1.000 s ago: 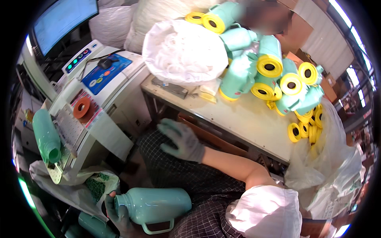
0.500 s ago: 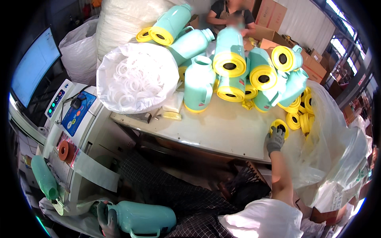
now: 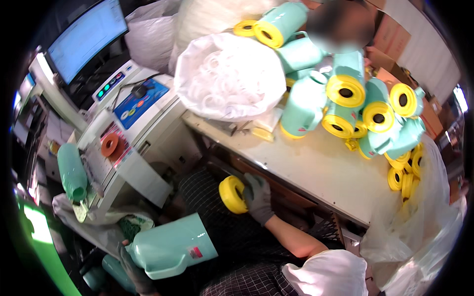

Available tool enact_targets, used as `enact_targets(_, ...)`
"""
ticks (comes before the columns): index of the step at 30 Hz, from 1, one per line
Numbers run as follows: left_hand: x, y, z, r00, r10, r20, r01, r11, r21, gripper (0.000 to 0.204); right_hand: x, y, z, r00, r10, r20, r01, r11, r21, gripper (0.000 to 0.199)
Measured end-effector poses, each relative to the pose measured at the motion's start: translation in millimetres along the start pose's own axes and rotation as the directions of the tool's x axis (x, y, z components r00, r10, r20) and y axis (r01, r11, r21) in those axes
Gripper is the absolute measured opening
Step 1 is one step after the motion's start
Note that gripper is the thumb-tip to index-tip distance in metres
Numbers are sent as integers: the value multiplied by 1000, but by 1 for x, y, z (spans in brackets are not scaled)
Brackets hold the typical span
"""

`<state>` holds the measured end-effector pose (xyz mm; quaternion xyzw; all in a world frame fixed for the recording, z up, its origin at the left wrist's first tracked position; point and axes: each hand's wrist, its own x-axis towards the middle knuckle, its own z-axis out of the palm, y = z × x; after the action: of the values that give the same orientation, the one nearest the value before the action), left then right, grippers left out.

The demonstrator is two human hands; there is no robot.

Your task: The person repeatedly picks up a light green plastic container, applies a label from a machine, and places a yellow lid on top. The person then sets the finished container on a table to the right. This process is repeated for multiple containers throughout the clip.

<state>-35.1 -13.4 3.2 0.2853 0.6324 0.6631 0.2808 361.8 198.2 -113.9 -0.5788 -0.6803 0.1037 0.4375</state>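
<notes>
Across my lap lies a teal plastic thermos jug shell (image 3: 173, 244), its handle on the near side and its wide end pointing right. My left hand (image 3: 133, 270), gloved in grey, is closed round its neck end at the lower left. Above the jug's wide end and a little right of it, a yellow ring-shaped base cap (image 3: 233, 194) is held up, apart from the jug. My gloved right hand (image 3: 259, 197) grips the cap by its right side; the fingertips are partly hidden behind it.
On the white table (image 3: 306, 163) stand several teal jugs with yellow bases (image 3: 345, 91). A white bag of clear rings (image 3: 229, 79) sits left of them. Loose yellow caps (image 3: 407, 182) lie at the right by a plastic sheet (image 3: 410, 237). A machine panel (image 3: 140, 101) and monitor (image 3: 89, 39) are left.
My right hand has carried the yellow cap from the table's right side to above my lap. The jug's wide end has tilted upward in my left hand. The view has shifted.
</notes>
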Motion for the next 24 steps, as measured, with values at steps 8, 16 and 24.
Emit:
enact_targets(8, -32, -84, 34, 998, 11, -60, -19, 990, -140, 45, -2, -10, 4, 865, 278, 417, -445, 809, 385, 52)
enact_targets(16, -31, -77, 59, 891, -453, 35, 332, 597, -730, 33, 72, -146, -33, 818, -573, 49, 452, 693, 562, 64)
enact_targets(24, -58, -70, 68, 834, -508, 216, 475, 462, -749, 41, 53, -126, -41, 709, -705, -23, 603, 589, 537, 75)
